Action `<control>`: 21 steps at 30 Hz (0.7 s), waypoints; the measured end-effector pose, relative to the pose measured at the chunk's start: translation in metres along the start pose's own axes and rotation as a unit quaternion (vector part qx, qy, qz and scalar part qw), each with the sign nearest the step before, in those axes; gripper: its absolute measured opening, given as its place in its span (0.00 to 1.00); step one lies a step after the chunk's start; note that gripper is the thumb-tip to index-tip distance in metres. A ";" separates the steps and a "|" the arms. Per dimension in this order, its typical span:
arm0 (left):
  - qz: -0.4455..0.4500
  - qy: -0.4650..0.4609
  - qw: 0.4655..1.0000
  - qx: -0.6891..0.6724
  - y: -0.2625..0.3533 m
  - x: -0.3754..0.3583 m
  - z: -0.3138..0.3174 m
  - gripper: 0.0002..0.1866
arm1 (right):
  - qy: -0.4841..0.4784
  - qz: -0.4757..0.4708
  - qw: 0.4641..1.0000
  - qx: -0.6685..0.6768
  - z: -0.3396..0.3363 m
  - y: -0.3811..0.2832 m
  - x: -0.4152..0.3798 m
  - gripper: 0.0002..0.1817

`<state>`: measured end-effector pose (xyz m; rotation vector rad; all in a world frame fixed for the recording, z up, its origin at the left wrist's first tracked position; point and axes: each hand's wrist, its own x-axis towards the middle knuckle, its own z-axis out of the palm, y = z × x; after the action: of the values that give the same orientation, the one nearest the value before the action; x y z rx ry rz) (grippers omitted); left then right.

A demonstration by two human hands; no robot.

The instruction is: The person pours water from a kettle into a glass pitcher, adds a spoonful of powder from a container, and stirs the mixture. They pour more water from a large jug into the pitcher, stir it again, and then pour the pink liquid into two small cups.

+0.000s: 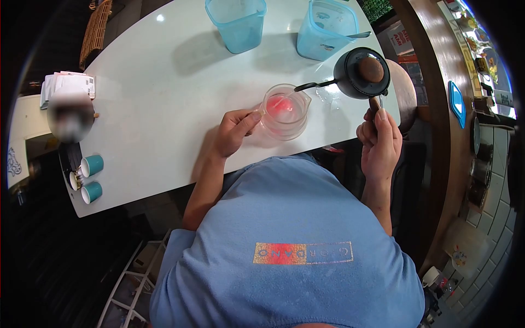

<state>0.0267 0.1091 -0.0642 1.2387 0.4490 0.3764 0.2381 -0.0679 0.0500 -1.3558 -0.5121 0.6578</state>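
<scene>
Two hands: one kettle [355,74], one glass jug [285,123].

Bright tabletop glare, soft shadows, dark curved fisheye edges

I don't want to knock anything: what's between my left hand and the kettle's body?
The glass pitcher and the spout of the gooseneck kettle, its tip over the pitcher; the head view shows this.

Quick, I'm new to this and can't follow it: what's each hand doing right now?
Left hand: closed on the handle of the glass pitcher.
Right hand: closed around the black kettle's handle.
</scene>
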 end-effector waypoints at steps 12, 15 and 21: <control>0.091 0.069 0.993 0.019 -0.002 -0.001 -0.002 0.15 | -0.005 0.006 1.000 0.005 0.002 0.002 -0.002 0.17; 0.116 0.075 0.990 0.001 -0.008 0.001 -0.004 0.14 | -0.006 0.010 1.000 0.006 0.002 0.001 -0.002 0.17; 0.123 0.066 0.990 -0.006 -0.014 0.003 -0.003 0.15 | 0.001 0.006 1.000 0.002 0.003 0.001 -0.002 0.17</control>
<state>0.0276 0.1092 -0.0783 1.2656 0.4065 0.6727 0.2340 -0.0669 0.0498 -1.3552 -0.5018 0.6666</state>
